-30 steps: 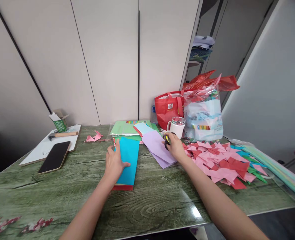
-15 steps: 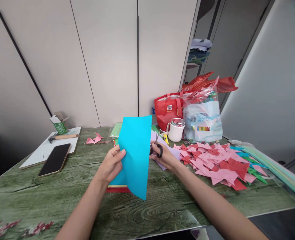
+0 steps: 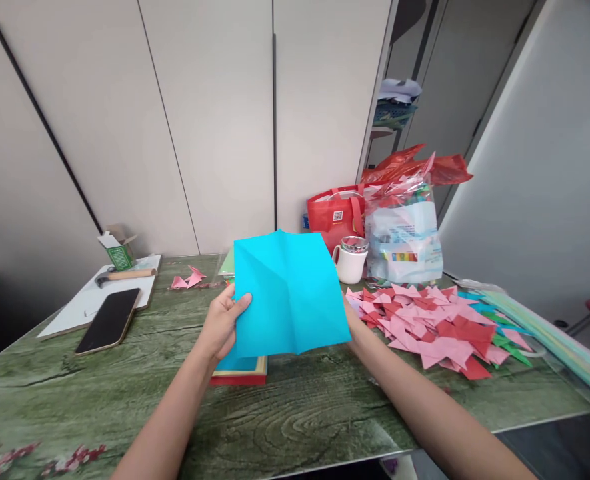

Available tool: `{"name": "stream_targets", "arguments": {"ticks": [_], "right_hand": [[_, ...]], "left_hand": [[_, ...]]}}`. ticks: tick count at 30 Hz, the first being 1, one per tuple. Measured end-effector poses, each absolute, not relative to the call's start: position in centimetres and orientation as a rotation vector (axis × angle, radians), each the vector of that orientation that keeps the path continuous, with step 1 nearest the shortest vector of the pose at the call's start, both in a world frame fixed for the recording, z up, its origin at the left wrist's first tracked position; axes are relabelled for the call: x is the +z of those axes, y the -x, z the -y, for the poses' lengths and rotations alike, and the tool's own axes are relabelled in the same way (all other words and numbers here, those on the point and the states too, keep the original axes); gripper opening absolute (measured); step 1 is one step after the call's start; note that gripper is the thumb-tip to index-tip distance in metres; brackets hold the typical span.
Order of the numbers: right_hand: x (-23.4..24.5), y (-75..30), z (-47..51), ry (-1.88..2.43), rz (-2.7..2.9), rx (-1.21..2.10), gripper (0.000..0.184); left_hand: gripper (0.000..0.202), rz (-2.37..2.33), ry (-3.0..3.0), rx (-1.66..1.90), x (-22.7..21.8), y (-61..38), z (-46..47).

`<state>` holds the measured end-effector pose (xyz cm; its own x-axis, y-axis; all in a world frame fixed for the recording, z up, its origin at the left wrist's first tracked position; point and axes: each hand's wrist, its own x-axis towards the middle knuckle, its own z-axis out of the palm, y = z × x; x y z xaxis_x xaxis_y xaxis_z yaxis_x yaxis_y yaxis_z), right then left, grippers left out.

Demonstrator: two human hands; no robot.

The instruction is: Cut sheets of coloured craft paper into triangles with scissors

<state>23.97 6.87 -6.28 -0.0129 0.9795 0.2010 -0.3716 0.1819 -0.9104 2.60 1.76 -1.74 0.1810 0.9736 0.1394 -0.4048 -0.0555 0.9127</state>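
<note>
A bright blue sheet of paper (image 3: 289,300), creased down its middle and across its upper left, is spread out upright in front of me. My left hand (image 3: 225,323) grips its left edge, thumb on the near face and fingers behind. Of my right hand (image 3: 353,325) only the wrist end shows at the sheet's right edge; its fingers are behind the paper, and the scissors seen earlier are hidden. Below the sheet, a stack of coloured paper (image 3: 245,377) lies on the table, blue on top with red at the bottom.
Folded pink and red paper pieces (image 3: 435,327) are heaped at the right, near a white mug (image 3: 351,260), a red bag (image 3: 332,213) and a plastic bag (image 3: 405,240). At the left lie a phone (image 3: 109,321), a hammer (image 3: 127,274) and a small green box (image 3: 119,253).
The blue sheet has unfolded from a narrow doubled shape into a wide one, its right half now covering my right hand and the scissors. My left hand keeps its hold.
</note>
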Motion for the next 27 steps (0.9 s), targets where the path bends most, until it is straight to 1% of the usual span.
{"name": "stream_targets", "arguments": {"ticks": [5,7,15,22,25,27], "right_hand": [[-5.7,-25.4,-7.5,0.7,0.958,1.315,0.049],[-5.5,-25.6,-7.3,0.693,0.968,1.321,0.046],[-5.0,-26.9,-7.6,0.837,1.063,0.998,0.042],[-5.0,-26.9,-7.5,0.833,1.097,0.941,0.043],[-5.1,-26.5,-7.4,0.808,1.105,0.911,0.042],[-5.3,-26.3,-7.5,0.798,1.095,0.881,0.041]], "left_hand": [[0.049,-0.759,-1.107,1.316,-1.7,-2.2,-2.1],[0.048,-0.766,-1.11,1.326,-1.7,-2.0,-2.1],[0.05,-0.837,-1.13,1.322,-1.7,-0.5,-2.7],[0.049,-0.883,-1.149,1.315,-1.4,-0.4,-2.6],[0.051,-0.875,-1.135,1.23,-1.4,-0.3,-2.4],[0.05,-0.858,-1.117,1.167,-1.5,-0.3,-2.4]]}}
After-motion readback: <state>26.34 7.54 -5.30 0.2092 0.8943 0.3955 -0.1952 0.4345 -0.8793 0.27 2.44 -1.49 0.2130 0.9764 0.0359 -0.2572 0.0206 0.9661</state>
